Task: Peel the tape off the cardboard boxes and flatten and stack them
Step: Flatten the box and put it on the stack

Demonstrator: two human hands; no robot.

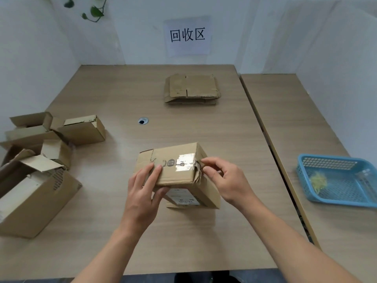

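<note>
White walls all round, a paper sign [187, 35] with three printed characters pinned up ahead and a few green leaves [93, 11] hanging in the top corner. Below us is a pale wooden table [122, 231], and a second table [306, 119] butts up against it out past the right hand.

And here we are on the box [175, 176]: it sits on the table right between our two hands, closed, with a white label [184, 198] on the side facing us. A shiny strip of tape [184, 164] runs across its top.

Our left hand [142, 193] grips the box's left end, fingers flat over the top, thumb wrapped onto the near face. Our right hand [226, 180] is curled in at the other end, forefinger and thumb pinching at the tape where it meets the ragged, torn edge of the cardboard. How much tape we have between the fingertips, we cannot tell.

Straight ahead, well beyond both hands, lies a neat stack of flattened boxes [191, 88]. Nearer, beyond the left hand, there is a small round cable hole [143, 120] in the tabletop. Far out to the left of the left hand, a cluster of open boxes [53, 152], flaps up. Out to the right of the right hand, on the second table, a blue basket [330, 163] with a crumpled yellowish scrap [318, 179] inside.
</note>
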